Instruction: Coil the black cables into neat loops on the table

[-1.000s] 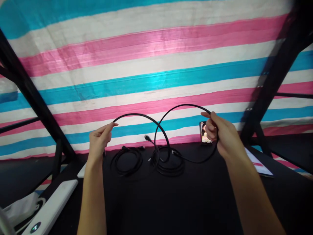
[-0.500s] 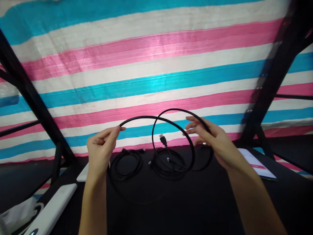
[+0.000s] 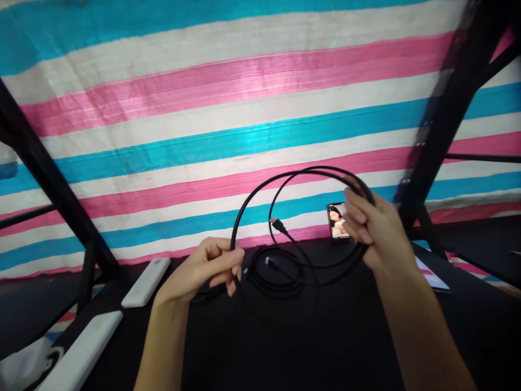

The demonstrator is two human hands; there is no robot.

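Black cable (image 3: 260, 190), looped between hands.

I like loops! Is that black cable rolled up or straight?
Rolled up: the cable makes round loops held between the left hand and right hand.

1 camera sits on my head, looking forward and down. My left hand (image 3: 203, 269) and right hand (image 3: 368, 231), both gripping the cable (image 3: 260, 187), sit close up in the near middle. The black table (image 3: 325, 336) runs below; the striped cloth (image 3: 203, 108) stands far ahead.
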